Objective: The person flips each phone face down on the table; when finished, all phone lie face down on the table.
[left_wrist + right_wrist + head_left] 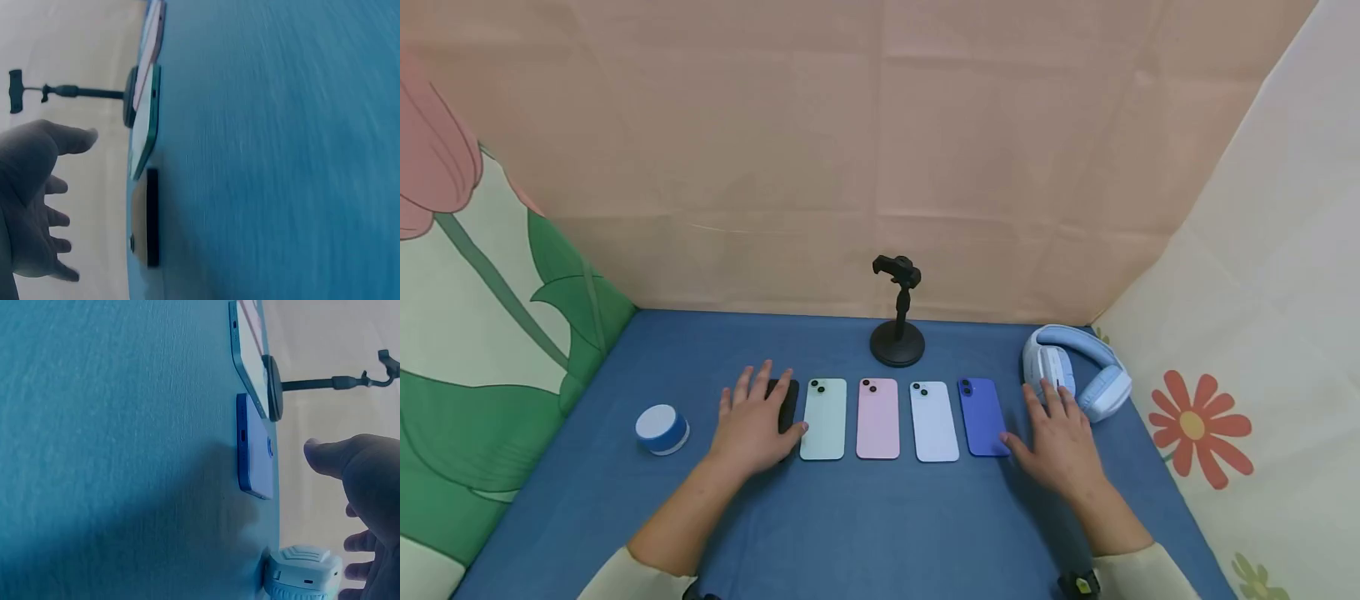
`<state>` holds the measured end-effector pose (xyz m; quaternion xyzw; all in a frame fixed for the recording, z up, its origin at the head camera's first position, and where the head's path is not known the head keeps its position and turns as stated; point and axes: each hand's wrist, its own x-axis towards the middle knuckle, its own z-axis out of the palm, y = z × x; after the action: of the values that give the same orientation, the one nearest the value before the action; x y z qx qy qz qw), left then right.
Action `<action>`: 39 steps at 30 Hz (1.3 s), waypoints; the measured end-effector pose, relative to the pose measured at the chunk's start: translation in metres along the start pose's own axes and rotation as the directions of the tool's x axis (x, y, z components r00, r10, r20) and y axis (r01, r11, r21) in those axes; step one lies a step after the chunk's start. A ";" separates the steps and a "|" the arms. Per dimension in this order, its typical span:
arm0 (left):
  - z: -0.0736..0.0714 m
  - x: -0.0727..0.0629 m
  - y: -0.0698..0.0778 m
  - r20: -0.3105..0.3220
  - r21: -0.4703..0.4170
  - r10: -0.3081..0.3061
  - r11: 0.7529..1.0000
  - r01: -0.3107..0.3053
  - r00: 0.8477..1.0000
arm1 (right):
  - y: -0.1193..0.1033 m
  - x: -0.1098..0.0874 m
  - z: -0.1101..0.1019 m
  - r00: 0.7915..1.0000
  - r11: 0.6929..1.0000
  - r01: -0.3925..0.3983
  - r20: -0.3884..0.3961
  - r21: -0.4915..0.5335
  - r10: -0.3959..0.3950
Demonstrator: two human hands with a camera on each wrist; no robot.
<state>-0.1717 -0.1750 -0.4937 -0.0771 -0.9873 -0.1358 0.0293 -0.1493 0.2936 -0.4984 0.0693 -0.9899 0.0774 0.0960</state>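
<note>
Several phones lie face down in a row on the blue tablecloth. From left to right they are a black phone (787, 406), a mint green phone (823, 419), a pink phone (877, 419), a white phone (934, 422) and a blue-violet phone (982, 417). My left hand (752, 429) hovers over the black phone with fingers spread, partly hiding it; the left wrist view shows a gap beneath the palm. Fingers extended, my right hand (1060, 442) hangs above the cloth between the blue-violet phone and the light blue headphones (1105, 392). Neither hand holds anything.
A black phone stand (898, 342) stands upright behind the row. At the left sits a small round blue container with a white lid (661, 421). The blue tablecloth (880, 533) meets a beige backdrop (880, 167) behind and printed fabric at both sides.
</note>
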 end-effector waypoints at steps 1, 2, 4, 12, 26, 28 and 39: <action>0.001 0.001 0.004 -0.007 -0.010 0.005 1.000 -0.005 1.000 | -0.001 0.000 0.000 1.000 1.000 0.000 0.003 0.009 0.000; 0.002 0.002 0.007 -0.015 -0.019 0.010 1.000 -0.010 1.000 | -0.002 0.001 0.000 1.000 1.000 0.000 0.008 0.017 0.000; 0.003 0.005 0.014 -0.028 -0.025 0.015 1.000 -0.016 0.999 | -0.005 0.002 -0.001 1.000 0.999 0.001 0.016 0.039 -0.001; 0.014 0.007 0.034 -0.075 -0.157 0.067 0.985 -0.078 0.995 | -0.011 0.003 0.006 0.999 0.990 -0.003 0.053 0.144 -0.005; 0.036 0.011 0.077 -0.022 -0.401 0.023 0.916 -0.030 0.999 | -0.018 0.004 0.016 0.991 0.971 -0.045 0.133 0.235 0.014; 0.041 0.011 0.084 -0.012 -0.423 0.028 0.906 -0.030 1.000 | -0.017 0.004 0.018 0.990 0.969 -0.049 0.141 0.241 0.015; 0.055 0.020 0.115 0.039 -0.550 0.103 0.833 -0.064 0.994 | -0.018 0.005 0.019 0.985 0.963 -0.080 0.166 0.258 0.037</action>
<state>-0.1752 -0.0478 -0.5148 -0.1298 -0.9034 -0.4082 -0.0210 -0.1544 0.2723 -0.5137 0.0581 -0.9769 0.2054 0.0039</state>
